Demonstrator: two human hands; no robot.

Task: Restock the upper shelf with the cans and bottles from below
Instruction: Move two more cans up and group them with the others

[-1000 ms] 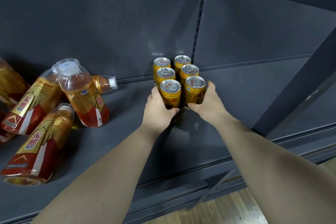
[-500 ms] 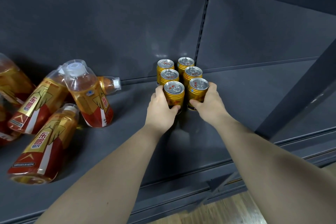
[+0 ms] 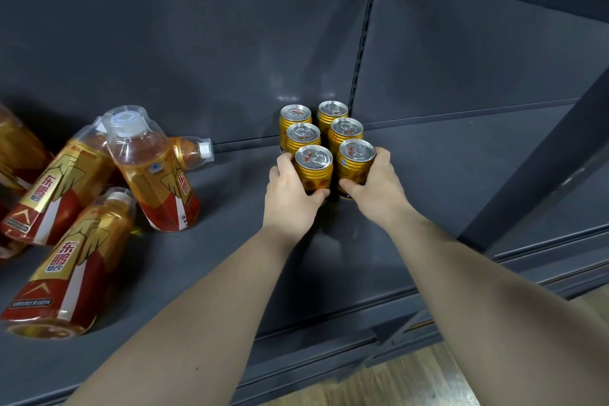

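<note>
Just two bare arms here, nothing fancy: the left hand (image 3: 290, 204) and right hand (image 3: 375, 191) are both uncovered, and the left forearm (image 3: 214, 306) and right forearm (image 3: 478, 290) run bare right down to the bottom edge of the view. Smooth, slim-ish forearms, with one tiny dark speck low on the left one.

One head-worn view: the grey shelf (image 3: 461, 168) is looked down on, facing forward, from near; edges seemingly bowed by the lens.
</note>
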